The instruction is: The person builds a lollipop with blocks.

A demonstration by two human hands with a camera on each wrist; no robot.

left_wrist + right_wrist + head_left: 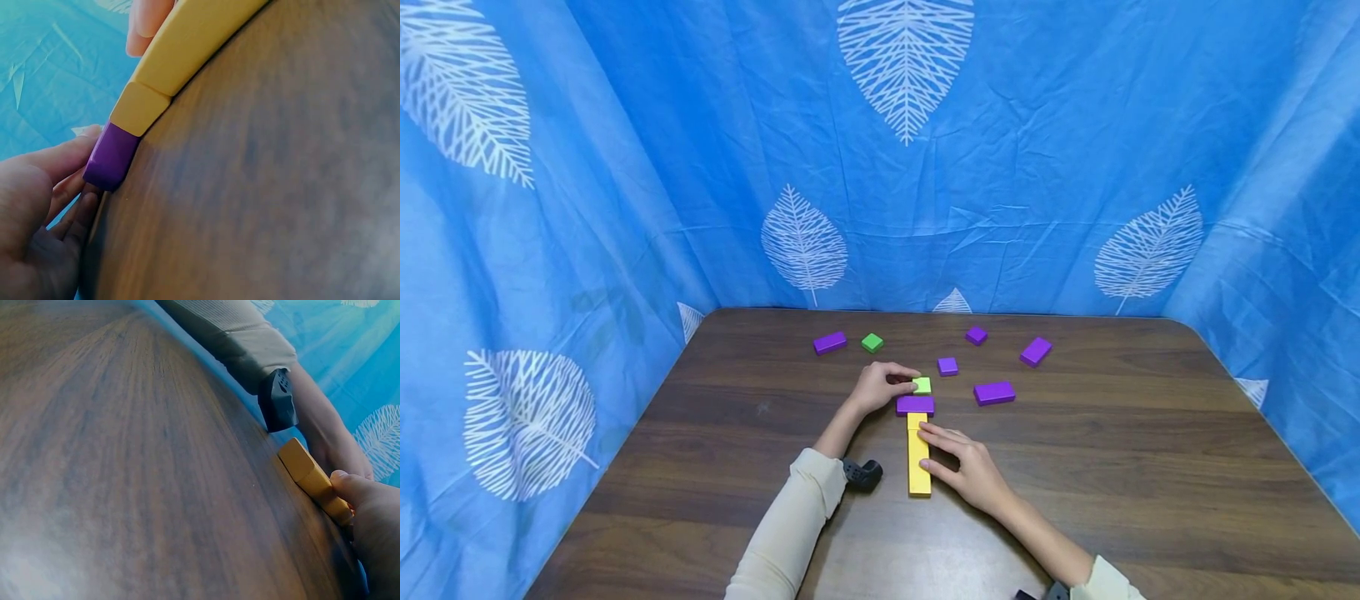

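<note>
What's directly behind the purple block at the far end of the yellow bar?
A light green block sits just behind the flat purple rectangular block, pinched by the left hand. The fingers cover its left edge, so contact between the blocks is unclear.

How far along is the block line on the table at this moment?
Laid so far: a long yellow block, a small yellow block and a purple block in line. In hand: the left hand holds a light green block beyond the purple one; the right hand steadies the long yellow block. Six loose blocks lie beyond.
</note>
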